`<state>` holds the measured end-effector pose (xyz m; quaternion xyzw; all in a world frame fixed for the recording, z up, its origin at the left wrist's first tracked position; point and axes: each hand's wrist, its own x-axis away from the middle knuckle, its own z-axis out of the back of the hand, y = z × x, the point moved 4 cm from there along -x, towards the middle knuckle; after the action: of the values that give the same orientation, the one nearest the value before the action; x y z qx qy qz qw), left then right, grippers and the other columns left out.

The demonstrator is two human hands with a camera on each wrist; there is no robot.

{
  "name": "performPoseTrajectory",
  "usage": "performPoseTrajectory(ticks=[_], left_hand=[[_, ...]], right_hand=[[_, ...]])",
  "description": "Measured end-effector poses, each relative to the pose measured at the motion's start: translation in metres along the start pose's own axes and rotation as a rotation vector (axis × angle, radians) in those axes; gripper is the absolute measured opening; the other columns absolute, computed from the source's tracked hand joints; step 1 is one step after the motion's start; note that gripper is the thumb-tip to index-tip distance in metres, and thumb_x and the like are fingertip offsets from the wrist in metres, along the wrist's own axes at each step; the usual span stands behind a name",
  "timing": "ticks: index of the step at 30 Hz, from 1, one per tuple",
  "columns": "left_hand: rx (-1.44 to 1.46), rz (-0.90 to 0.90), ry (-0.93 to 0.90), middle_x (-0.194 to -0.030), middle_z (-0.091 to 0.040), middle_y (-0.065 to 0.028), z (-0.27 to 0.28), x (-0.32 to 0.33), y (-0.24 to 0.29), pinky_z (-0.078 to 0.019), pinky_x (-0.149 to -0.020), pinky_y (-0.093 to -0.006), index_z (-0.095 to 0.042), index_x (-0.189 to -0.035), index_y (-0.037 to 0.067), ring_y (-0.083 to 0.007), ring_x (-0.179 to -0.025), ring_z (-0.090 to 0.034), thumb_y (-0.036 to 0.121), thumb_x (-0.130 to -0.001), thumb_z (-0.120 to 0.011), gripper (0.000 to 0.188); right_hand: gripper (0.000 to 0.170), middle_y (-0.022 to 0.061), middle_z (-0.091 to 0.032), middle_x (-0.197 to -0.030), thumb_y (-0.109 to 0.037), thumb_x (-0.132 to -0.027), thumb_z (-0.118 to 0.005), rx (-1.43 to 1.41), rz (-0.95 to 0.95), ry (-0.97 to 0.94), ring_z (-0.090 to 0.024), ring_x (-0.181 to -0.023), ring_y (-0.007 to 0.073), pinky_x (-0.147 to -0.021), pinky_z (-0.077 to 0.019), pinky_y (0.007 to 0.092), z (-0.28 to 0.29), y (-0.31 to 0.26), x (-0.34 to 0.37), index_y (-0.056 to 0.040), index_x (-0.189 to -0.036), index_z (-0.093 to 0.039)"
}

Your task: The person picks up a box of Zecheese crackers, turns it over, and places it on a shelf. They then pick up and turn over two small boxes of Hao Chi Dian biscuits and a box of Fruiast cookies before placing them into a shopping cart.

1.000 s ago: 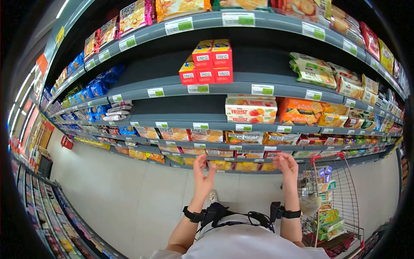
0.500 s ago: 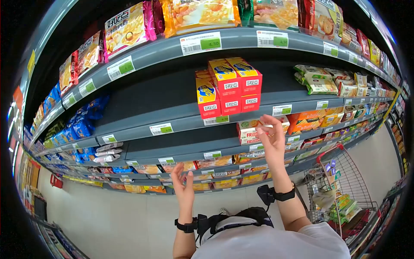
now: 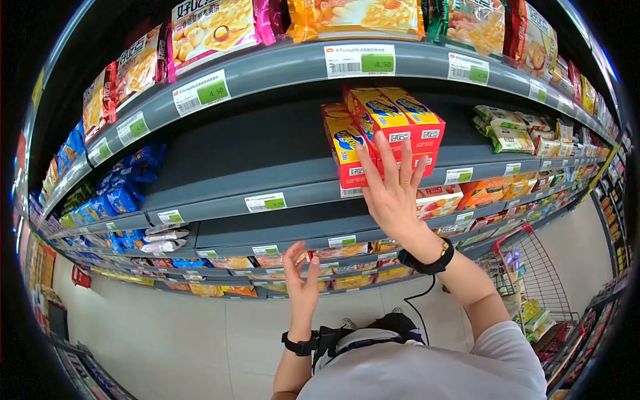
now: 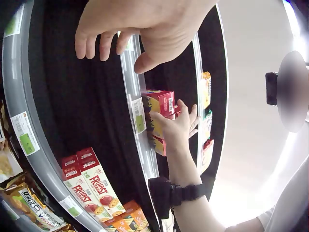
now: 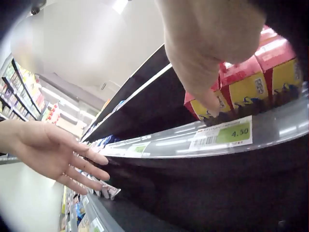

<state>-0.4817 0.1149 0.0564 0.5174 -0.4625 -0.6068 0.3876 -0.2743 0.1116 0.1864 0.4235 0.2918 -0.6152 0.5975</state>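
Observation:
Several red and yellow snack boxes [image 3: 381, 113] are stacked at the front of a middle shelf, two high in part. My right hand [image 3: 395, 203] lies against their front faces with its fingers spread upward over the red ends. In the right wrist view its thumb reaches down beside a box [image 5: 251, 89] just above the price tag. My left hand [image 3: 301, 277] is held lower and to the left, in front of the shelves, with loose fingers and nothing in it. The left wrist view shows that hand [image 4: 140, 29] at the top, away from the boxes.
Fruit biscuit boxes [image 3: 438, 201] stand on the shelf below, right of my arm. Bagged biscuits [image 3: 217, 30] line the shelf above, whose grey front edge [image 3: 273, 67] overhangs. A wire shopping cart [image 3: 543, 273] with goods stands at the right. Blue packets [image 3: 123, 193] lie at the left.
My right hand has risen from waist height to the red and yellow boxes, its fingers now spread on them. The left hand has stayed low. The view has come closer to the shelves.

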Motion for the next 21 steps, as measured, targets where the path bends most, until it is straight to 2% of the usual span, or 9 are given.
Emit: performPoseTrajectory(ticks=[4,10,11,12,14,16,17,18,21], left_hand=[[-0.008,-0.001,-0.02,-0.133,-0.049,-0.0129,0.001,-0.003,-0.002,-0.0389,-0.101,-0.036,-0.042,-0.133,0.007,-0.0237,-0.125,-0.046,0.014,-0.093,-0.058,0.043],[0.049,-0.022,-0.027,-0.131,-0.049,-0.0134,0.003,-0.015,0.012,-0.0381,-0.1,-0.0345,-0.043,-0.13,0.004,-0.0228,-0.121,-0.048,0.013,-0.093,-0.057,0.041],[0.043,-0.019,-0.014,-0.131,-0.049,-0.0134,0.007,-0.018,0.018,-0.0381,-0.1,-0.0345,-0.043,-0.13,0.004,-0.0228,-0.121,-0.048,0.013,-0.093,-0.057,0.041],[0.132,-0.056,-0.035,-0.131,-0.048,-0.0135,0.009,-0.021,0.027,-0.0403,-0.098,-0.0357,-0.04,-0.133,0.005,-0.023,-0.119,-0.049,0.018,-0.095,-0.055,0.043],[0.212,-0.09,-0.04,-0.132,-0.048,-0.0136,0.017,-0.023,0.042,-0.0425,-0.096,-0.0369,-0.038,-0.135,0.005,-0.0231,-0.117,-0.051,0.024,-0.096,-0.054,0.046],[0.604,-0.131,-0.018,-0.132,-0.047,-0.0125,0.031,-0.023,0.056,-0.0473,-0.088,-0.0401,-0.032,-0.139,0.008,-0.0232,-0.112,-0.053,0.043,-0.097,-0.046,0.056],[0.647,-0.12,0.03,-0.131,-0.048,-0.011,0.036,-0.024,0.06,-0.051,-0.075,-0.0405,-0.029,-0.142,0.01,-0.0238,-0.108,-0.054,0.062,-0.093,-0.036,0.072],[0.639,-0.105,0.035,-0.131,-0.048,-0.011,0.041,-0.023,0.072,-0.051,-0.075,-0.0405,-0.029,-0.142,0.01,-0.0238,-0.108,-0.054,0.062,-0.093,-0.036,0.072],[1.085,-0.013,0.167,-0.13,-0.049,-0.0098,0.061,-0.017,0.083,-0.0506,-0.062,-0.0364,-0.029,-0.142,0.011,-0.0236,-0.105,-0.056,0.07,-0.091,-0.029,0.078]], right_hand=[[0.05,0.0022,-0.033,-0.151,-0.012,-0.074,-0.068,-0.12,0.027,0.065,-0.015,-0.143,0.0351,-0.112,0.0018,0.0584,-0.002,-0.009,-0.007,-0.0163,-0.122,-0.059],[0.039,-0.0008,-0.045,-0.143,-0.019,-0.071,-0.072,-0.285,0.1,0.147,-0.026,-0.139,0.0338,-0.114,-0.0016,0.0532,0.035,-0.034,0.0,-0.0186,-0.11,-0.065],[0.047,0.0076,-0.049,-0.137,-0.012,-0.068,-0.076,-0.394,0.131,0.181,-0.034,-0.134,0.0348,-0.112,-0.0183,0.0518,0.047,-0.034,0.0,-0.0164,-0.112,-0.061],[0.047,0.0076,-0.049,-0.137,-0.012,-0.068,-0.076,-0.409,0.134,0.18,-0.034,-0.134,0.0348,-0.112,-0.0183,0.0518,0.051,-0.033,0.006,-0.0164,-0.112,-0.061],[0.061,0.0162,-0.051,-0.131,-0.005,-0.065,-0.081,-1.182,-0.008,0.141,-0.043,-0.127,0.0335,-0.104,-0.037,0.0472,0.054,-0.024,0.018,-0.0143,-0.119,-0.055],[0.068,0.0205,-0.052,-0.126,-0.001,-0.065,-0.082,-1.414,-0.138,0.109,-0.049,-0.122,0.0315,-0.098,-0.0448,0.042,0.073,-0.022,0.013,-0.0103,-0.124,-0.05],[0.067,0.0195,-0.05,-0.129,-0.005,-0.067,-0.083,-1.468,-0.179,0.056,-0.048,-0.122,0.0297,-0.099,-0.0432,0.0407,0.076,-0.019,0.015,-0.0067,-0.125,-0.049],[0.067,0.0195,-0.05,-0.129,-0.005,-0.067,-0.083,-1.474,-0.195,0.047,-0.048,-0.122,0.0297,-0.099,-0.0432,0.0407,0.076,-0.016,0.021,-0.0067,-0.125,-0.049],[0.069,0.0197,-0.049,-0.13,-0.003,-0.069,-0.081,-1.673,-0.289,-0.171,-0.048,-0.123,0.028,-0.101,-0.0425,0.04,0.063,-0.013,0.039,-0.0026,-0.129,-0.046]])
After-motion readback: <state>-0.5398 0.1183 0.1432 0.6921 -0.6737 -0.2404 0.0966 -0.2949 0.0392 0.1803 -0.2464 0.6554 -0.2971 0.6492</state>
